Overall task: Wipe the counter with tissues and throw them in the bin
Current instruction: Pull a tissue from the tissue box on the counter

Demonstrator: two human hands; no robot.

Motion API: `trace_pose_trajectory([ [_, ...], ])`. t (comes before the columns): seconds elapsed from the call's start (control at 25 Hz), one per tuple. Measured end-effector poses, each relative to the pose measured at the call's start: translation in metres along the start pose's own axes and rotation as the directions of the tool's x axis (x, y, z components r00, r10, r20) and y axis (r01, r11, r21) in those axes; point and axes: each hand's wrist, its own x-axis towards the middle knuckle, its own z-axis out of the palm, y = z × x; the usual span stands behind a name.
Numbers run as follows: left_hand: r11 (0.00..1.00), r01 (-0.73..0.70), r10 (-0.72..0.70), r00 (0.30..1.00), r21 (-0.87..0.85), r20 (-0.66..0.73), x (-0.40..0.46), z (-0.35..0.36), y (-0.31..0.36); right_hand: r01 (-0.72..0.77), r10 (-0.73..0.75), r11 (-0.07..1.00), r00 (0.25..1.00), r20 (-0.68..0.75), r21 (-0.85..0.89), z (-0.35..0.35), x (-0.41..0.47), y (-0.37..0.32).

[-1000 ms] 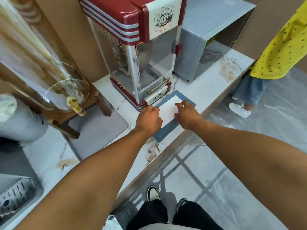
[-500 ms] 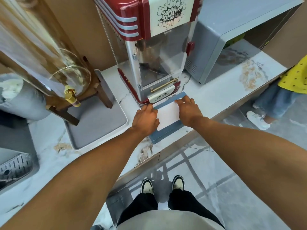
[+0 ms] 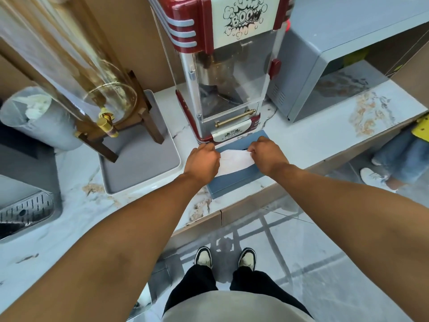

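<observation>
A blue tissue box [image 3: 234,181] lies on the white marble counter [image 3: 308,145] near its front edge, just in front of the popcorn machine. A white tissue [image 3: 233,161] lies across the box top, stretched between my hands. My left hand [image 3: 203,162] pinches its left end and my right hand [image 3: 267,156] pinches its right end. A grey bin [image 3: 44,129] with white tissues inside stands at the far left of the counter.
A red popcorn machine [image 3: 222,73] stands right behind the box. A glass drink dispenser on a wooden stand [image 3: 102,96] sits on a grey tray [image 3: 141,163]. A grey microwave [image 3: 325,63] is at right, a sink [image 3: 23,210] at left. Another person's legs [image 3: 394,163] stand right.
My fingers have curled from lying flat on the box to pinching the tissue, which now rises off the box. The camera has shifted right, over my feet.
</observation>
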Motion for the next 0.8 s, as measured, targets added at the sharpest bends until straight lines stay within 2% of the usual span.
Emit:
trace_pose_trajectory([
  [0.24,0.983,0.183,-0.182,0.982,0.018,-0.055,-0.034,-0.017,-0.015,0.192,-0.193,0.981,0.98,-0.038,-0.026,-0.012,0.002,-0.039],
  [0.48,0.921,0.39,-0.387,0.913,-0.006,-0.126,-0.106,-0.021,-0.051,0.355,-0.354,0.934,0.935,-0.038,0.043,0.004,-0.015,-0.105],
  [0.8,0.851,0.523,-0.524,0.838,-0.048,-0.154,-0.219,-0.01,-0.113,0.48,-0.479,0.877,0.875,0.068,0.003,0.043,-0.059,-0.211],
])
